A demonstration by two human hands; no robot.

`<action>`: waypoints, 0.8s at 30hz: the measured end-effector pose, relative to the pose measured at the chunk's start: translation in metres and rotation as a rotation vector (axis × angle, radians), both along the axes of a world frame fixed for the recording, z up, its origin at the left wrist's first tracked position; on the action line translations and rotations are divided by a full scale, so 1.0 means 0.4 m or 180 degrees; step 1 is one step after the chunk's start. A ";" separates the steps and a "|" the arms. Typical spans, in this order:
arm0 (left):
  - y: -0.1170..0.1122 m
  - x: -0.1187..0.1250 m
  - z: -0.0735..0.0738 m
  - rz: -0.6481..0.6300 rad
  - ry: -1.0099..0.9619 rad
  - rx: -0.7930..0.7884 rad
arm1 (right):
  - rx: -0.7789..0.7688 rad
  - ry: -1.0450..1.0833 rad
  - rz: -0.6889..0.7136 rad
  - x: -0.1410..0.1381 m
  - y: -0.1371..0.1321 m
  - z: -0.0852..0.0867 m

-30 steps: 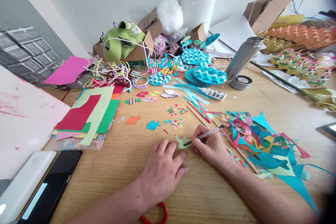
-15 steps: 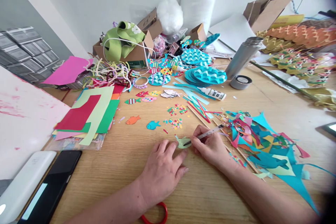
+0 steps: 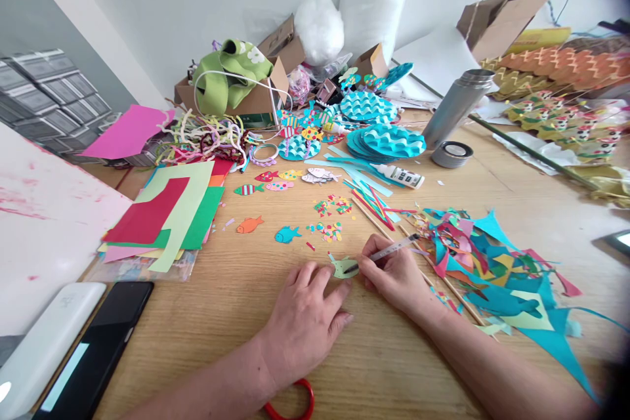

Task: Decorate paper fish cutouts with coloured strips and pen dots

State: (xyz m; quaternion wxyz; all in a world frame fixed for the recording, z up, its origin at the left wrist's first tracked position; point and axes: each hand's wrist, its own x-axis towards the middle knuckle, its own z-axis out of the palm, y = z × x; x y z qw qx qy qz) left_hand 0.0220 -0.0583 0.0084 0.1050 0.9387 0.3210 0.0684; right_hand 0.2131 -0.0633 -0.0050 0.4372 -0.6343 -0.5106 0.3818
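Observation:
My right hand (image 3: pixel 394 275) is closed around a pen (image 3: pixel 394 248), its tip down on a small light green paper fish (image 3: pixel 348 269). Dark marks show on the fish's surface. My left hand (image 3: pixel 308 315) lies flat with fingers spread, its fingertips touching the fish's left edge. Just beyond are a blue paper fish (image 3: pixel 288 234) and an orange paper fish (image 3: pixel 250 225). Small piles of paper confetti (image 3: pixel 331 231) lie behind the green fish. Several decorated paper fish (image 3: pixel 279 186) sit further back.
Paper scraps (image 3: pixel 506 269) and thin wooden sticks (image 3: pixel 445 279) lie to the right. Coloured paper sheets (image 3: pixel 197 210), a phone (image 3: pixel 98 348) and a white power bank (image 3: pixel 54 341) are left. Red scissor handles (image 3: pixel 310 400) show at the front. A glue bottle (image 3: pixel 403 176) and steel flask (image 3: pixel 457 108) stand behind.

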 end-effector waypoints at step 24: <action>-0.001 0.001 0.000 0.0004 0.0009 0.0122 | 0.0004 0.0018 0.0013 -0.001 -0.002 -0.002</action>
